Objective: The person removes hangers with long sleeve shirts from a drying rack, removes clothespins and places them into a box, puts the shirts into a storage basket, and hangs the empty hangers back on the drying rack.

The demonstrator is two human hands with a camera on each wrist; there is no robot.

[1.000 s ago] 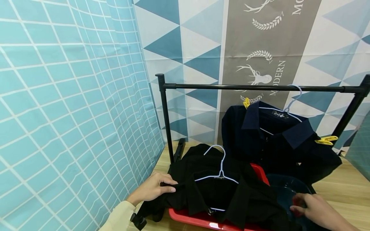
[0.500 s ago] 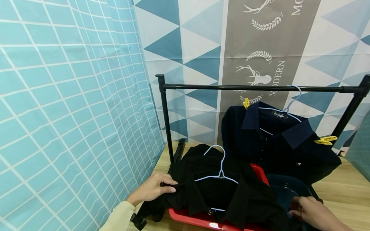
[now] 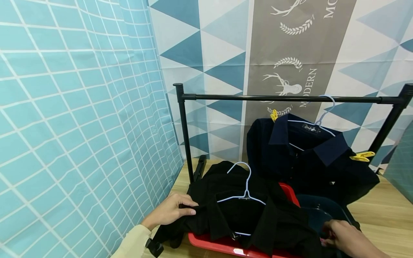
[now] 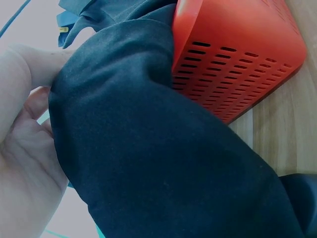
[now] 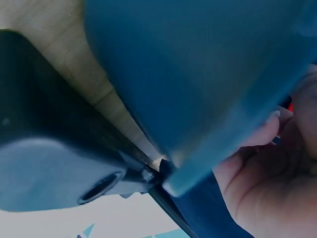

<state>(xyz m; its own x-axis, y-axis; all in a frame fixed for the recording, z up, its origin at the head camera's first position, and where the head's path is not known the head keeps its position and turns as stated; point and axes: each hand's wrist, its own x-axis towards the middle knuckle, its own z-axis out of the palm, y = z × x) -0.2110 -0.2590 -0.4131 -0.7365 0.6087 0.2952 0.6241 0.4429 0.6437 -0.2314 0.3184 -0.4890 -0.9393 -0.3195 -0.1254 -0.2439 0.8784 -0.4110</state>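
Observation:
A black collared shirt (image 3: 206,179) lies over a red basket (image 3: 219,243), with a pale blue hanger (image 3: 246,195) inside its neck. My left hand (image 3: 171,211) pinches the shirt at its left shoulder. In the left wrist view the dark cloth (image 4: 148,139) covers most of the fingers, beside the perforated basket wall (image 4: 233,69). My right hand (image 3: 345,234) reaches into a dark blue bin (image 3: 317,211), fingers curled. A small bit of red shows by its fingertips; whether they hold it I cannot tell. The bin's wall (image 5: 198,74) partly hides the hand in the right wrist view.
A black rack with a crossbar (image 3: 277,97) stands behind. From it hangs a navy shirt (image 3: 309,168) on a hanger, with a yellow clothespin (image 3: 274,115) at one shoulder and another yellow clothespin (image 3: 362,156) at the other. A tiled curtain (image 3: 80,125) borders the left.
My right hand has shifted slightly left and down within the blue bin, its fingers changing position. My left hand stays on the black shirt, which has not moved.

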